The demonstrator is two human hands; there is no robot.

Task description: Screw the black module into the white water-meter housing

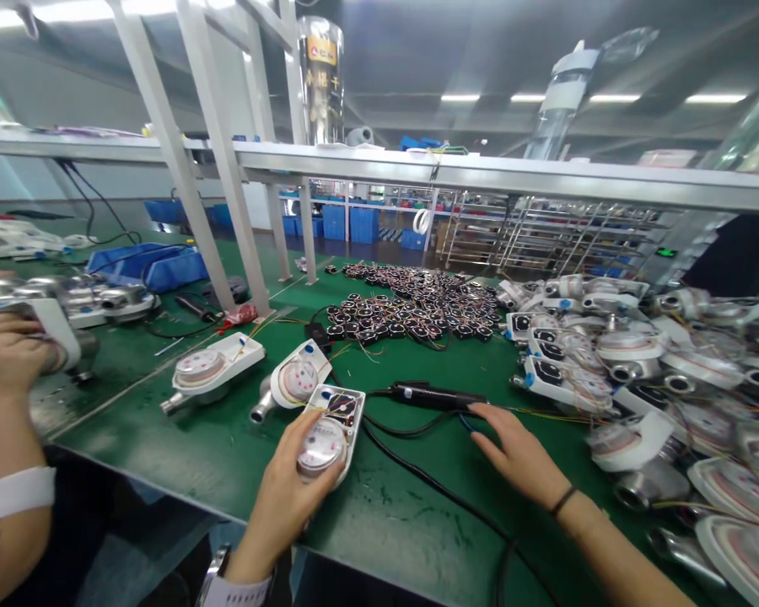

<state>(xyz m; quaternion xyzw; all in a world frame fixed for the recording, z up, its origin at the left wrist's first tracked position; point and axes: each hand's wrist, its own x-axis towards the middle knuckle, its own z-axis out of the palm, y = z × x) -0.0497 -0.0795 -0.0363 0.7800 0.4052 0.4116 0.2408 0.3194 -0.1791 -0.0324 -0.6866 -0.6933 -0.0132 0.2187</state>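
My left hand (291, 493) grips a white water meter (330, 430) with an open electronics compartment and a round dial, resting on the green bench mat (215, 455). My right hand (519, 455) lies flat with fingers stretched out on the mat, fingertips just short of a black electric screwdriver (433, 394) whose black cable (430, 485) runs toward me. Two more white meters (212, 371) (294, 379) lie to the left of the held one.
A heap of small black circuit modules (417, 308) lies at the back centre. Several finished meters (645, 371) pile up on the right. A co-worker's hand (6, 354) holds a meter at the far left. Blue bins (148, 263) and a metal frame (221, 160) stand behind.
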